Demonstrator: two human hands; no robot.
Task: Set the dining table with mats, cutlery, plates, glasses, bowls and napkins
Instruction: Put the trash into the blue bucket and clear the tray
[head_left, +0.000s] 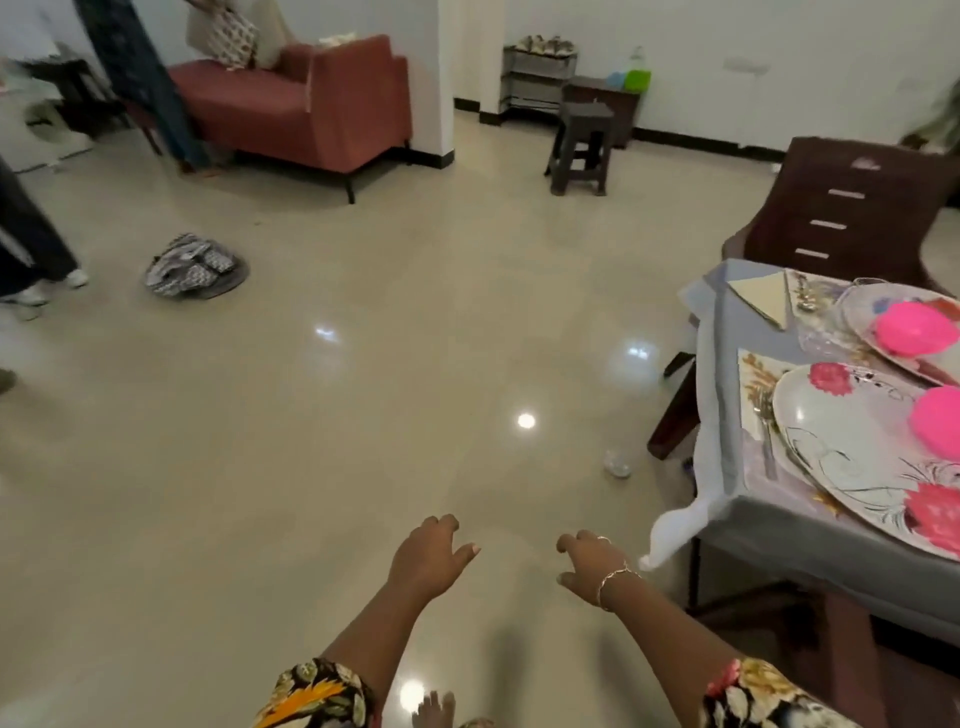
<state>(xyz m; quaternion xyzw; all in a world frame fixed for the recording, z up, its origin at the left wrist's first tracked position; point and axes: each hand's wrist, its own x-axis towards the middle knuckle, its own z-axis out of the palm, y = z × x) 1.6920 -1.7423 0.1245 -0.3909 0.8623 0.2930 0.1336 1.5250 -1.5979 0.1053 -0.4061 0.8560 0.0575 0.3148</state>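
**Head view: empty hands over the floor, table at the far right**

At the far left stand another person's legs (31, 249). Near them a patterned cloth bundle (195, 266) lies on the floor (363, 364). Behind is a red sofa (311, 104), and further right a dark stool (579, 145).

Low in the middle, the left hand (431, 556) and the right hand (592, 566) reach forward over the floor, apart from the table. Both hold nothing, and their fingers are loosely curled and relaxed.

To their right a small clear thing (617, 462), perhaps a glass, sits on the floor near the table's corner.

The table (779, 525), under a grey cloth, fills the right edge, with a brown chair (852, 208) behind it. Two places show.
- **Near place:** the near mat (753, 371) carries a fork (763, 415) beside the near plate (852, 447), which holds a pink bowl (940, 423).
- **Far place:** a folded napkin (763, 299) lies beside the far plate (857, 306), which holds a second pink bowl (914, 327).
- **Between the plates:** there seems to be a glass, but it is too blurred to be sure.

These places look largely laid, though no napkin shows at the near one. The step in hand is likely fetching the next item. The next move first calls for something in the hands. If the clear thing on the floor is a glass, that means stooping, gripping its side and carrying it upright to a setting.
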